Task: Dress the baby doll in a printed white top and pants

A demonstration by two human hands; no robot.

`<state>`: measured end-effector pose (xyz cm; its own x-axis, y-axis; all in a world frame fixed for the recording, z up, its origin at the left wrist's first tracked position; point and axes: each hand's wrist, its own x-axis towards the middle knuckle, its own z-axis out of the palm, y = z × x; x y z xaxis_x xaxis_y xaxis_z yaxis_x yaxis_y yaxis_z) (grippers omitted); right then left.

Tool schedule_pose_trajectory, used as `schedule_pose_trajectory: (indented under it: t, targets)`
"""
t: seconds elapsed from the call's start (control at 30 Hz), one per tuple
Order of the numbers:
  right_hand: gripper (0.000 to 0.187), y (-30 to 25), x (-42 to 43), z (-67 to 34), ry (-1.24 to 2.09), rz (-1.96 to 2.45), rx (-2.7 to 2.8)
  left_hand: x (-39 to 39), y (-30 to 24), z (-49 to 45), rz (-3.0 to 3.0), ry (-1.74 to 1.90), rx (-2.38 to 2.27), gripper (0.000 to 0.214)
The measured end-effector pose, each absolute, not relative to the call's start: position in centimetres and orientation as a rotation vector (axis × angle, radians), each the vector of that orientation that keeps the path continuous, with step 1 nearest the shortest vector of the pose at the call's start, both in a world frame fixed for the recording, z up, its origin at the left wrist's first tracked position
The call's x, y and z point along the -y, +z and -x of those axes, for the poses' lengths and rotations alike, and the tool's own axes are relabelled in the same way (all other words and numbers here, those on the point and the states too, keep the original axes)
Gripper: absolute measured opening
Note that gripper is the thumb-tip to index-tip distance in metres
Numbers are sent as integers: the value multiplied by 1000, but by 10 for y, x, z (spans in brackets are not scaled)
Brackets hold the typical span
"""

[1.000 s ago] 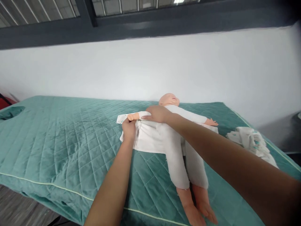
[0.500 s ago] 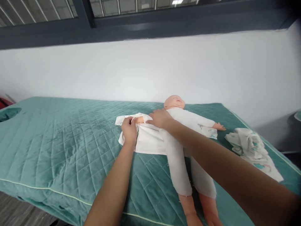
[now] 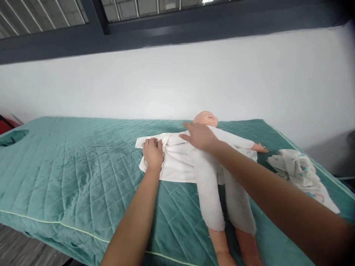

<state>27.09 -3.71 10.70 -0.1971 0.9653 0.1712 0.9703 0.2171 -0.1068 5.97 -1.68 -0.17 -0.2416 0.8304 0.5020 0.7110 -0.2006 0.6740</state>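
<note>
A baby doll (image 3: 209, 177) with a white cloth body lies on its back, its bare feet toward me. Under its trunk and off to the left spreads a white baby shirt (image 3: 177, 166) with a small print. My left hand (image 3: 153, 152) is closed on the shirt's left sleeve, near the cuff. The doll's arm on that side is covered by the sleeve. Over the doll's shoulder and upper chest hovers or rests my right hand (image 3: 201, 136), fingers apart and slightly blurred; contact is hard to tell. The doll's other arm (image 3: 249, 144) stretches out to the right.
A green quilted bedspread (image 3: 83, 170) covers the bed. To the doll's right lies a crumpled white printed garment (image 3: 302, 173). The white wall (image 3: 138, 85) rises behind the bed, below a dark window frame (image 3: 194, 31). A red item (image 3: 5, 125) shows at the far left.
The doll's hand, visible beside my left hand before, is now hidden in the sleeve. My right hand has moved from the sleeve up and right to the shoulder, and its fingers have opened.
</note>
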Motion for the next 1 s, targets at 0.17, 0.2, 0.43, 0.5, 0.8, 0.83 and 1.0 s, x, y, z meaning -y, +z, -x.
schedule_pose_trajectory:
  t: [0.17, 0.2, 0.43, 0.5, 0.8, 0.83, 1.0]
  targets:
    - [58, 91, 76, -349, 26, 1958, 1462, 22, 3, -66, -1808, 1280, -2088, 24]
    - [60, 84, 83, -359, 71, 1997, 1349, 23, 3, -67, -1825, 1264, -2094, 22]
    - [56, 61, 112, -373, 252, 2033, 1219, 25, 0, -66, -2045, 1351, -1987, 19]
    - [56, 64, 113, -373, 276, 2032, 1243, 25, -1, -66, -2084, 1411, -1908, 19]
    - [64, 57, 113, -368, 493, 1621, 1378, 32, 4, -73, -2043, 1466, -1692, 18]
    - [65, 55, 112, -366, 493, 1560, 1414, 33, 8, -75, -2013, 1445, -1668, 17]
    - [68, 49, 110, -356, 644, 1407, 1549, 26, 48, -94, -1916, 1381, -1478, 14]
